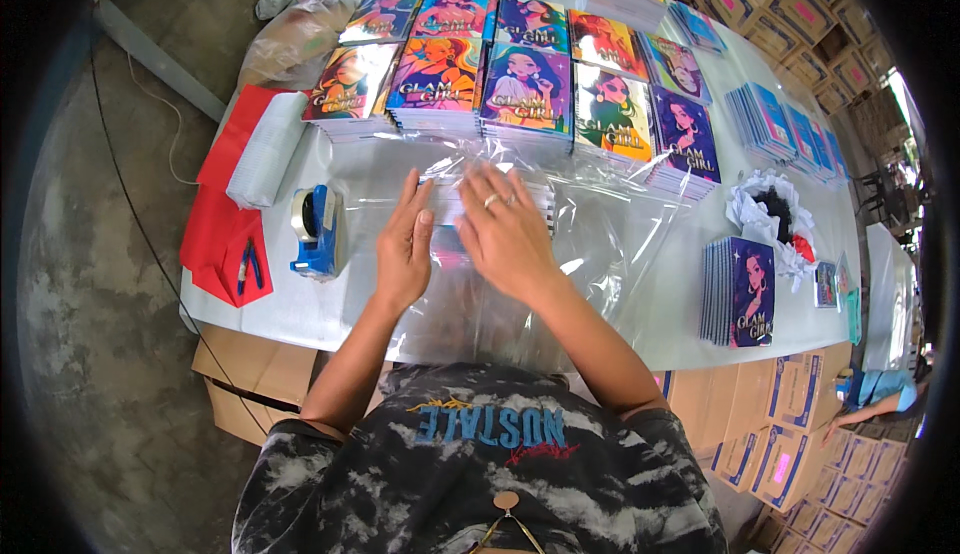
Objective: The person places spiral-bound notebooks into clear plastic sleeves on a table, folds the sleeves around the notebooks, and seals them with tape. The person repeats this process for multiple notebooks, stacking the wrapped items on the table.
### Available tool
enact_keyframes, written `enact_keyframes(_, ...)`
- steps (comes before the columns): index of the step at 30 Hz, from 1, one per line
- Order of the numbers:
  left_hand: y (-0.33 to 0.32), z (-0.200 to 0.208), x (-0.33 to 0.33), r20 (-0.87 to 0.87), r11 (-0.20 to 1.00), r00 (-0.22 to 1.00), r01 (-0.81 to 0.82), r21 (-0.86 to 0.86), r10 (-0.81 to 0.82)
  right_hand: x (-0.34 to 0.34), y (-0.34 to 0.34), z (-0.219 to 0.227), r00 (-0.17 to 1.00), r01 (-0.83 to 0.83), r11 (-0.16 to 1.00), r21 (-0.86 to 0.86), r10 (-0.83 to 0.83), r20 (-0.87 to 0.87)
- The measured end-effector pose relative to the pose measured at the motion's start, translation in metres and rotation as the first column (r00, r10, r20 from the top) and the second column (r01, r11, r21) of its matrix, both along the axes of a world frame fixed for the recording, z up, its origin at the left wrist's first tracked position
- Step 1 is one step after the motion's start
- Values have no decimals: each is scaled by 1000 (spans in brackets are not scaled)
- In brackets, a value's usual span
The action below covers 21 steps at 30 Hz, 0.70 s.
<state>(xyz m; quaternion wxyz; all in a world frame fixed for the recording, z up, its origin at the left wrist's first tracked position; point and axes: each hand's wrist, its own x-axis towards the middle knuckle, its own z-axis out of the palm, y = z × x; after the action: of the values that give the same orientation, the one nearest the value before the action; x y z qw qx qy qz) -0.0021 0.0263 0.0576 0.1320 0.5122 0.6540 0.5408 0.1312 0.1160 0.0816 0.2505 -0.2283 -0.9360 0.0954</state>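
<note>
Head view: at the centre of the frame, a short stack of notebooks (540, 197) sits on the tabletop (300, 312) amid clear plastic film (592, 272). The left hand (406, 239) and right hand (505, 229) lie with fingers extended and a narrow gap between them, neither clamped on anything; whether each touches film or notebooks directly is hard to tell.

To do this smoothing step well, the person would likely keep the left hand steady against the stack's left side, while the right palm presses outward, chasing wrinkles from the film at centre right. Even, light pressure should keep the notebooks squared and spare the spiral edge. The film's front reaches close to the table edge, so it could snag on the shirt (480, 444).
</note>
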Motion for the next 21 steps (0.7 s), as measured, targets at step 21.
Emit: enact_keyframes(21,62,63,-12,-463,999,885,51,-17,-53,18,-28,-22,936,101,995,1,-94,-339)
